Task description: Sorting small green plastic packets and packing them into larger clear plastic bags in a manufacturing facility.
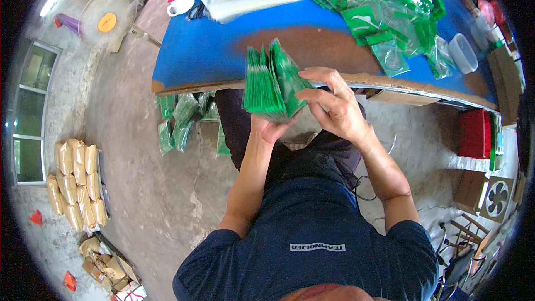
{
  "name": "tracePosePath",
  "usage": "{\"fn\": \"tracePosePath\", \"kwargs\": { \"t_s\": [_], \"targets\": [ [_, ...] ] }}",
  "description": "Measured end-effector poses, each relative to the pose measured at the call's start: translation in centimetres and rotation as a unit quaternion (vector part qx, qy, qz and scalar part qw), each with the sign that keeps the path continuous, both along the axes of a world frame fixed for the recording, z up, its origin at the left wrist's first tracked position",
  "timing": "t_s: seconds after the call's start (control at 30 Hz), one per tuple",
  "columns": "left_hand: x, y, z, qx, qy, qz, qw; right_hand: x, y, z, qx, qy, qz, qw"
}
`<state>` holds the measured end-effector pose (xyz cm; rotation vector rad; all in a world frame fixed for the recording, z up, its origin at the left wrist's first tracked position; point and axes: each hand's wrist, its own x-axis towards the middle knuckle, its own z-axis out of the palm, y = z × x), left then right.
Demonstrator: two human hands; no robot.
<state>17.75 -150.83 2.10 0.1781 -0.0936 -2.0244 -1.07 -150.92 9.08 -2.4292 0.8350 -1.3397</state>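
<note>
Green pouch stack [271,83] held before blue table [206,50].

blue table [212,50] | green packets heap [384,11] | clear tub [462,53]

Stack of packets [271,83]: green with white stripes. Bench [206,50]: blue top, worn brown patch at the near edge. Loose packets [384,14] at its far right corner: green and clear. Tub [462,53]: translucent white. Shirt [306,239]: dark navy. Floor [139,150]: grey concrete.

head | fisheye, looks steeply down | close over hands | single view
</note>
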Motion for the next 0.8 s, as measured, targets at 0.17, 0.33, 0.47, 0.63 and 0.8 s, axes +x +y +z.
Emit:
{"fn": "tracePosePath", "kwargs": {
  "t_s": [0.17,0.33,0.47,0.63,0.8],
  "targets": [
    [0.0,-0.3,0.3,-0.015,0.011,0.026,0.999,1.0,0.8,0.5,0.032,-0.029,-0.008,0.999],
    [0.4,-0.4,-0.3,-0.016,0.052,0.002,0.999,1.4,0.5,-1.0,0.044,-0.067,-0.026,0.996],
    [0.4,-0.2,-0.6,0.004,0.016,0.023,1.000,1.6,1.0,-0.3,0.082,-0.086,-0.045,0.992],
    [0.2,0.2,0.2,0.008,-0.003,0.028,1.000,2.3,0.8,0.6,-0.005,-0.023,-0.003,1.000],
    [0.1,0.3,0.8,-0.019,-0.018,0.041,0.999,2.0,0.6,0.0,-0.012,-0.005,0.019,1.000]
  ]
}}
